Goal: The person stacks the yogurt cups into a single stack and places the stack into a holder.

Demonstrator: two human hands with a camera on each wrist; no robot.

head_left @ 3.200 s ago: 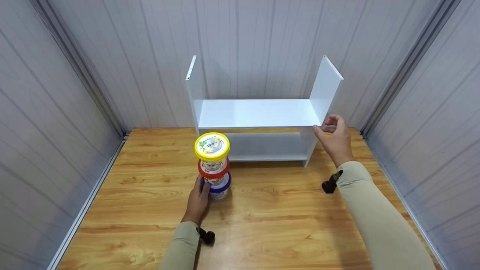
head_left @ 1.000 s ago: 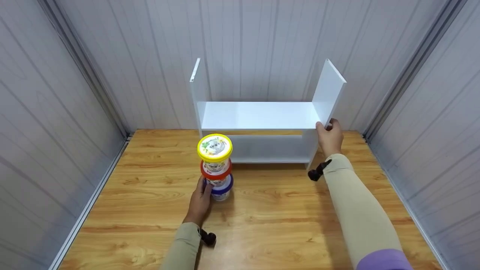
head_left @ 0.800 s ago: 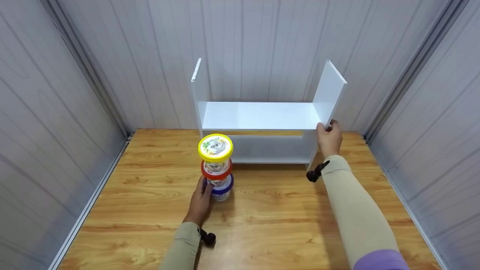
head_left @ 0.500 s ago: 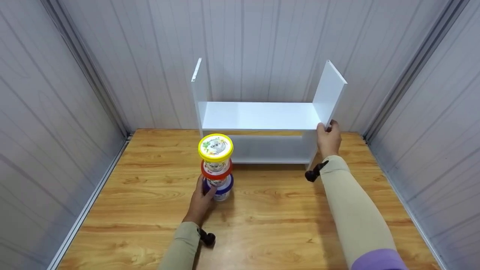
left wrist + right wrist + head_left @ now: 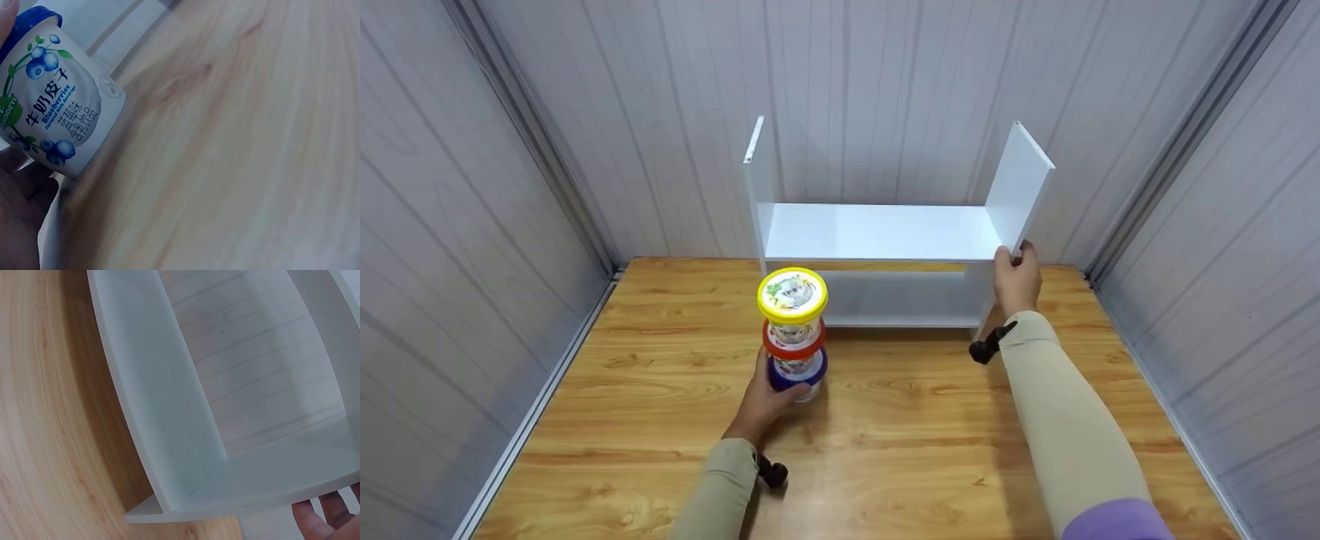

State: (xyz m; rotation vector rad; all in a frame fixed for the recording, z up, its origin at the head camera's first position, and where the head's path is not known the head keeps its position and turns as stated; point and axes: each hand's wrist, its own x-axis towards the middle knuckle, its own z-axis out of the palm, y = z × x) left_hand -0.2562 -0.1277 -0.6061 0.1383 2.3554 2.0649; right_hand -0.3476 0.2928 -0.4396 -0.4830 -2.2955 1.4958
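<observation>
Three lidded drink cups stand stacked on the wooden tabletop: a yellow-lidded cup [image 5: 793, 295] on top, a red-lidded cup [image 5: 793, 340] in the middle and a blue-lidded cup [image 5: 799, 370] at the bottom. My left hand [image 5: 763, 401] holds the bottom cup from its left side, thumb across the front by the lid. Blueberries are printed on this blue-lidded cup [image 5: 56, 95] in the left wrist view. My right hand [image 5: 1018, 280] grips the right side panel of a white shelf [image 5: 877, 231], thumb at the front edge. Its other fingers [image 5: 306, 520] are partly hidden behind the panel.
The shelf has two boards between upright side panels and stands near the back wall [image 5: 877, 97]. Its lower left part is hidden by the cups. Panelled walls close in the wooden tabletop [image 5: 900, 435] on the left and right.
My left thumb has moved down and across the blue-lidded cup. My right hand has closed on the shelf's side panel since the oldest frame. The stack stays in place.
</observation>
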